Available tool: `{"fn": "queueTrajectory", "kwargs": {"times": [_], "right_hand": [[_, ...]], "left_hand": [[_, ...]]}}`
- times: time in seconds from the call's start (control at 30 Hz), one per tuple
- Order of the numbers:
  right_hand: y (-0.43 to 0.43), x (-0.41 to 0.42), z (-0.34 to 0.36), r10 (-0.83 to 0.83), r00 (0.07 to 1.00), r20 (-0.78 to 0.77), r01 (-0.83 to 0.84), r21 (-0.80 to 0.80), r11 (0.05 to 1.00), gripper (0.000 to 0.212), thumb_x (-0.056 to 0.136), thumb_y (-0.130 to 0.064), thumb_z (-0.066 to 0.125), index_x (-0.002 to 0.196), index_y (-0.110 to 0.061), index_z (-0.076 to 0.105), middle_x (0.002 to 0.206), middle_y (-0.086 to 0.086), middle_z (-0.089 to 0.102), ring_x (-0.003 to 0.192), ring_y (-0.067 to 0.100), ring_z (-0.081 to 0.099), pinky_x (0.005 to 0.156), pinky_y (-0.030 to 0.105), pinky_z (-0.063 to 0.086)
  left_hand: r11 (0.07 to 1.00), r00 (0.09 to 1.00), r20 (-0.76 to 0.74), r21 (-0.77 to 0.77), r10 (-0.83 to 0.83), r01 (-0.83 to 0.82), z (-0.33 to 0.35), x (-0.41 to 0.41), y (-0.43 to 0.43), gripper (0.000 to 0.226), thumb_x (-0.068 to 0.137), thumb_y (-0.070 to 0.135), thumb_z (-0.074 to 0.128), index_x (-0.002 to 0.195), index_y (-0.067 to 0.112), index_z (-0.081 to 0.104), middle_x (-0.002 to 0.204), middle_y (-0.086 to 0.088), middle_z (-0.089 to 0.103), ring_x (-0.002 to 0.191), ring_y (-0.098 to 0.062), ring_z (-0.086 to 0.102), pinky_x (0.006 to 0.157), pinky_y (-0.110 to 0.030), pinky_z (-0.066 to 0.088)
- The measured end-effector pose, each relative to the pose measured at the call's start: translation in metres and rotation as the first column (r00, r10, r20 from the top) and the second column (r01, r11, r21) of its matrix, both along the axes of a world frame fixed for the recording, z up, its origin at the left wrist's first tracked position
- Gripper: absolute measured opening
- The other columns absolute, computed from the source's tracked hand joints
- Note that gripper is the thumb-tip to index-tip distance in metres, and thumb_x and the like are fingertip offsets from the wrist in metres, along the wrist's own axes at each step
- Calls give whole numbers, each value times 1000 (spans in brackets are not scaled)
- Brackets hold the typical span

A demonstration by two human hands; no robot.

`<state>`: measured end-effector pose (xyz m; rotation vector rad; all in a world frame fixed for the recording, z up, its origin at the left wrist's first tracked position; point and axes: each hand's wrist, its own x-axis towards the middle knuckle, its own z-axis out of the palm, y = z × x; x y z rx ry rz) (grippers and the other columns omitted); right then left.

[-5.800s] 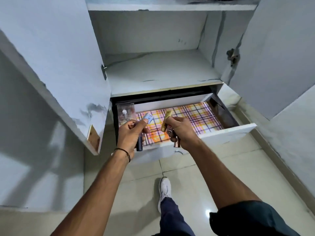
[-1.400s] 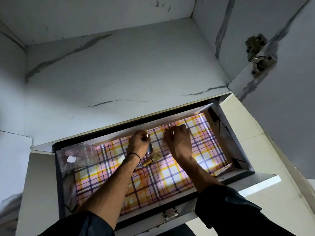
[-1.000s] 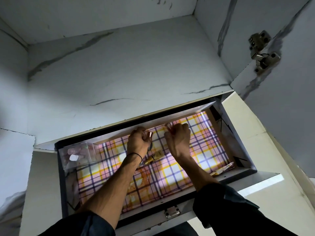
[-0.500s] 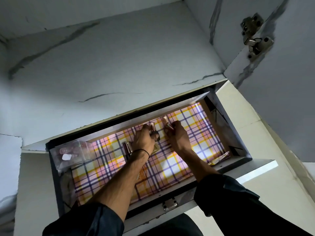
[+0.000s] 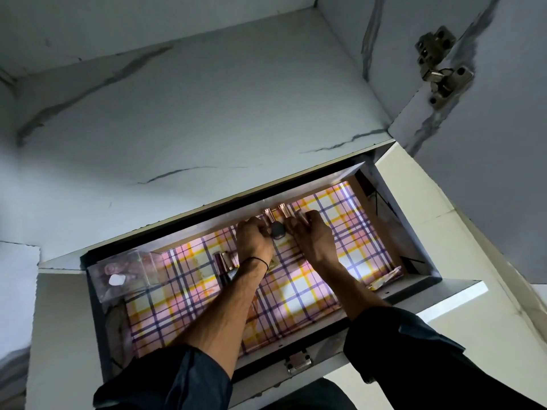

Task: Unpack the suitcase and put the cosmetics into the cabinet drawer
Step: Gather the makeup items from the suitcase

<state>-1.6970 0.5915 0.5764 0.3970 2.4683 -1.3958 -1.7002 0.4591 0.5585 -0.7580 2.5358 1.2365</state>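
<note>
both hands have shifted a little along the rear of the drawer since a moment ago, and two rose-gold capped lipstick tubes (image 5: 268, 216) now stand upright against the back wall, just beyond the knuckles. the left hand (image 5: 254, 241) is curled tight around a dark round-capped bottle (image 5: 277, 230) that sits between the two hands. the right hand (image 5: 310, 235) is curled too, and it appears to pinch a pale little tube (image 5: 299, 216) at its fingertips, though the fingers hide most of it.

these cosmetics look light, hard and slick. narrow and tall, they would tip at a nudge, so i'd take each low on the barrel rather than by the cap. more rose-gold tubes (image 5: 225, 261) lie by the left wrist, close enough for the forearm to knock them.

the open cabinet drawer (image 5: 266, 369) is lined with plaid paper liner (image 5: 296, 300), most of it bare toward the front and right. a clear plastic box (image 5: 124, 273) fills the rear left corner. the marbled shelf (image 5: 207, 113) overhangs the back wall, so lifting the hands there looks tight. a metal latch (image 5: 298, 362) juts from the front rim.
</note>
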Motion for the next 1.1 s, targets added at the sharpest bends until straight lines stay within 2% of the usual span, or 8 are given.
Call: {"fn": "queueTrajectory", "kwargs": {"times": [0.17,0.27,0.43,0.57,0.67,0.9,1.0,1.1], "right_hand": [[1,26,12,-106,994,30,110,-204,973,37,102,-49,49,85,-19,65,75,4,63,68,12,57,61,25,42],[-5,43,0,7,1000,3,-5,-292,956,16,102,-27,55,105,-15,64,85,6,66,73,10,59,66,27,47],[-41,40,8,176,968,179,-1,-698,716,38,103,-4,48,138,-20,51,103,16,65,89,27,66,80,50,58],[-60,39,19,283,910,303,122,-848,516,36,108,-25,39,139,-10,49,99,11,64,85,24,61,74,41,51],[-69,39,23,265,887,379,231,-859,458,50,106,-47,34,130,-7,52,94,11,62,80,22,59,70,35,50],[-75,39,10,235,882,409,227,-804,549,63,105,-55,28,126,-3,58,93,15,64,77,25,58,71,39,49],[-76,41,5,213,910,356,106,-695,711,57,106,-52,30,124,-8,63,97,14,67,82,26,62,75,41,51],[-78,43,5,232,944,233,-98,-473,876,29,107,-25,41,120,-6,59,95,13,65,78,22,61,61,27,51]], "left_hand": [[1000,994,-105,-13,-3,2,15,15,-31,16,89,3,60,92,17,66,101,2,63,88,-13,60,76,-23,50],[1000,986,-165,-20,-5,2,25,41,-67,14,90,4,62,101,9,68,100,0,64,87,-13,58,73,-17,42],[995,994,-42,23,102,-102,17,87,-110,16,88,8,69,104,9,65,93,-5,64,85,-23,61,81,-35,52],[998,995,97,62,21,-27,19,102,-111,51,86,22,74,131,15,53,108,-3,63,95,-17,60,81,-25,47],[999,990,137,16,-42,41,19,104,-101,70,83,20,77,143,18,40,117,-2,57,96,-12,53,81,-24,43],[989,984,122,-58,-128,136,12,103,-98,85,82,18,76,152,28,29,126,-9,53,108,-22,57,85,-27,48],[995,990,98,-19,-99,102,13,101,-101,80,85,11,73,151,25,31,118,-10,59,103,-21,60,87,-28,49],[999,996,84,9,-32,32,11,101,-103,73,87,9,71,149,22,35,107,-7,66,88,-13,58,78,-22,48]]}}
